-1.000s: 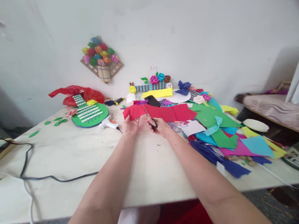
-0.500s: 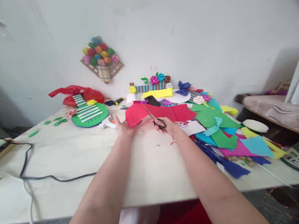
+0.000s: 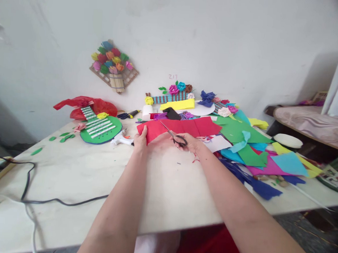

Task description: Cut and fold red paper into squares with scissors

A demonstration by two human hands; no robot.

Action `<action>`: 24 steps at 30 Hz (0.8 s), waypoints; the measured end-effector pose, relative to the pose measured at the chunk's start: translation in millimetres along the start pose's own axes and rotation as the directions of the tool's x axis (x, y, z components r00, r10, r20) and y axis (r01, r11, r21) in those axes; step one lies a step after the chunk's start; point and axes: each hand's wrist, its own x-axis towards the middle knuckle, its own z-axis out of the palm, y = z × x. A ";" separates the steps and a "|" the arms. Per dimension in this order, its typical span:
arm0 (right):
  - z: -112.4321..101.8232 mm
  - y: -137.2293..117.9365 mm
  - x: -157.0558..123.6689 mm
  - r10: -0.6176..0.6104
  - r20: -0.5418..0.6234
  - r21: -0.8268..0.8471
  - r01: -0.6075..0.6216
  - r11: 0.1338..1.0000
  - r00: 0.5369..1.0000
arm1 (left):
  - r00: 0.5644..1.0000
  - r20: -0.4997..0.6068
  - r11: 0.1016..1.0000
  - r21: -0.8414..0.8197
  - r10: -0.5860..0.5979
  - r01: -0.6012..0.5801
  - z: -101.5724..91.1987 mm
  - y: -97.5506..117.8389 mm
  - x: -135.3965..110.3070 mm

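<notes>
My left hand pinches the left end of a long red paper strip, thumb on top of it. Fold creases cross the strip, which reaches right toward the green sheets. Black-handled scissors are in my right hand, fingers closed around the handles. Their blades point up and left, lying over the red paper's near edge. Just left of my left hand a white glue gun rests on the table. Small red offcuts lie by my right wrist.
A green guitar-shaped craft and a red plastic bag are on the left. Coloured paper sheets pile up at the right. Black and white cables cross the table's left side. Pliers and paper flowers stand at the back.
My left hand has gone from open beside the red paper to gripping its left end. That end now lies flatter and reaches farther left. The scissors stay in my right hand.
</notes>
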 end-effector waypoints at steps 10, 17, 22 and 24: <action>4.2 1.5 -0.5 -0.088 0.114 0.007 0.088 0.996 0.990 | 0.996 0.056 0.997 0.033 0.070 -0.072 0.0 0.0 -2.1; 9.9 -0.6 0.4 -0.072 0.119 -0.040 0.077 0.996 0.990 | 0.996 0.074 0.998 0.029 0.055 -0.058 3.0 0.4 -5.4; 10.7 2.2 5.0 -0.074 0.104 -0.032 0.078 0.996 0.992 | 0.995 0.071 0.994 0.074 0.074 -0.079 -1.0 -2.4 -1.0; 11.0 3.0 6.5 -0.069 0.088 -0.021 0.071 0.997 0.994 | 0.996 0.045 0.991 0.100 0.084 -0.088 -2.5 -3.2 0.5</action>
